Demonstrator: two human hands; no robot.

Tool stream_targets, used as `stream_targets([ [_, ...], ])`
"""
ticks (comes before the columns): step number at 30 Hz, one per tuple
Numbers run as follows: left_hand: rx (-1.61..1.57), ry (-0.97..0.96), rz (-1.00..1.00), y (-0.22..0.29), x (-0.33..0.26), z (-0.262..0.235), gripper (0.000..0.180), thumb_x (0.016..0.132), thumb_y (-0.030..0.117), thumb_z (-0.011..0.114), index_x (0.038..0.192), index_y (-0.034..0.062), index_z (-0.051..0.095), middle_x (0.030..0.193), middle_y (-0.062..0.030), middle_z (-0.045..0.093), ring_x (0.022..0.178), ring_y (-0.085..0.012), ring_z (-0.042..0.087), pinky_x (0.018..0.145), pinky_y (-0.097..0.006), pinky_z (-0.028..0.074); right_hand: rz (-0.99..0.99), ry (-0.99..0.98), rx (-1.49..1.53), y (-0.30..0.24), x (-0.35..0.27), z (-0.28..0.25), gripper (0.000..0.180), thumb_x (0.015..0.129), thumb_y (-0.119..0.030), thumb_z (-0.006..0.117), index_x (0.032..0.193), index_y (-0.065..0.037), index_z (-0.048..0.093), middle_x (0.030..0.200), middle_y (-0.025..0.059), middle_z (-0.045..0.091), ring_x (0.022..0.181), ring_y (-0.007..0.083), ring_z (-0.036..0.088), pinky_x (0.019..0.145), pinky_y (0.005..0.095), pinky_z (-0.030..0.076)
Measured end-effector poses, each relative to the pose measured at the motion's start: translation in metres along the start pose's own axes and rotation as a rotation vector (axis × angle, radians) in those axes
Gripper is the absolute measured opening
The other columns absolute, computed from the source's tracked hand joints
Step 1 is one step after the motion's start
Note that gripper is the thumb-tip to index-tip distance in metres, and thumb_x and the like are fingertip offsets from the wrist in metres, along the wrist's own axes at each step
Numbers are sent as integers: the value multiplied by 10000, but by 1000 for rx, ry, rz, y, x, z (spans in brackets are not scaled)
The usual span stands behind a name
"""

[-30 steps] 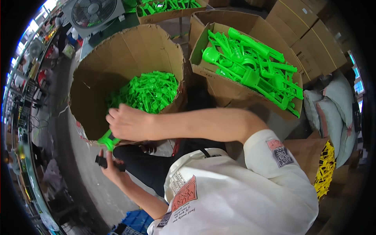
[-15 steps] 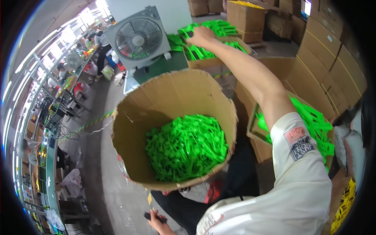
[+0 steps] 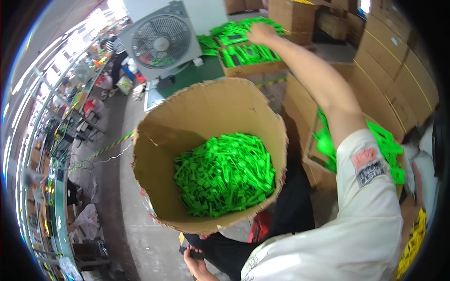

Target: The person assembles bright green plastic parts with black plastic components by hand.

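My right arm stretches forward across the view, and my right hand (image 3: 261,33) is over a shallow cardboard box of bright green plastic parts (image 3: 255,54). Its fingers curl down among the parts, and what they hold, if anything, is hidden. Small dark pieces (image 3: 235,37) lie on the green parts to the left of that hand. Low in the view, beside my leg, my left hand (image 3: 196,265) is closed around a small black block-shaped piece (image 3: 191,253). Between the hands stands a big round cardboard bin (image 3: 206,105), with a heap of green plastic parts (image 3: 225,173) at its bottom.
A grey box fan (image 3: 161,42) stands on the green table (image 3: 197,77) beyond the bin. Another open carton (image 3: 300,100) with green parts is at my right, near stacked cartons (image 3: 384,56). Yellow parts (image 3: 412,243) lie at the lower right. People work along a bench at left.
My right hand has moved right and slightly away over the green parts. The dark piece seen at its fingertips is no longer visible there. My left hand still grips its black piece.
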State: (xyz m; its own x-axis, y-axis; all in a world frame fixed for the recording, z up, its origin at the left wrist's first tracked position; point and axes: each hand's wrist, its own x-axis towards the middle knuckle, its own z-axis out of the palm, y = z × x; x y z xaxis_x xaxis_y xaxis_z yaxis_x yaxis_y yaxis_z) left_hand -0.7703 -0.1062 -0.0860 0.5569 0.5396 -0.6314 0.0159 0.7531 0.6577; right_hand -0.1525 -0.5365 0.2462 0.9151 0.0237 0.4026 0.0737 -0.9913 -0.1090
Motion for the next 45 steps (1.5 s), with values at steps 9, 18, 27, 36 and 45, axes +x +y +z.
stream_targets([
  [9,131,-435,-188,-36,-15,27,375,801,-83,602,1160,-33,506,959,-128,599,896,-244,605,809,-381,535,-532,-231,-157,35,-214,-181,376,855,-390,616,847,-22,690,812,216,674,802,391,657,696,482,514],
  [18,389,-542,-292,-94,-68,104,239,795,-42,693,997,21,583,839,-78,620,739,-218,622,662,-372,551,-64,-473,-100,92,-373,-151,376,792,-371,692,677,-20,621,652,154,612,639,334,593,633,448,460],
  [27,291,-586,-457,-101,-98,123,185,853,107,667,993,50,561,843,-84,604,772,-218,601,717,-381,529,329,-209,607,129,-375,-167,321,730,-279,666,532,-53,553,485,34,454,442,145,403,449,366,295],
  [36,216,-585,-259,-73,-131,126,407,799,-6,672,1185,41,551,1035,-62,639,881,-197,659,782,-377,574,-55,-122,784,59,-435,-195,235,863,-207,592,750,-5,633,711,21,595,713,101,543,669,264,422],
  [45,302,-512,-186,-45,-146,164,243,814,63,738,1036,45,639,897,-31,677,754,-132,650,671,-289,534,100,-441,1750,-1,-526,-69,187,926,-152,565,807,-11,598,703,34,590,607,70,522,567,211,407],
])
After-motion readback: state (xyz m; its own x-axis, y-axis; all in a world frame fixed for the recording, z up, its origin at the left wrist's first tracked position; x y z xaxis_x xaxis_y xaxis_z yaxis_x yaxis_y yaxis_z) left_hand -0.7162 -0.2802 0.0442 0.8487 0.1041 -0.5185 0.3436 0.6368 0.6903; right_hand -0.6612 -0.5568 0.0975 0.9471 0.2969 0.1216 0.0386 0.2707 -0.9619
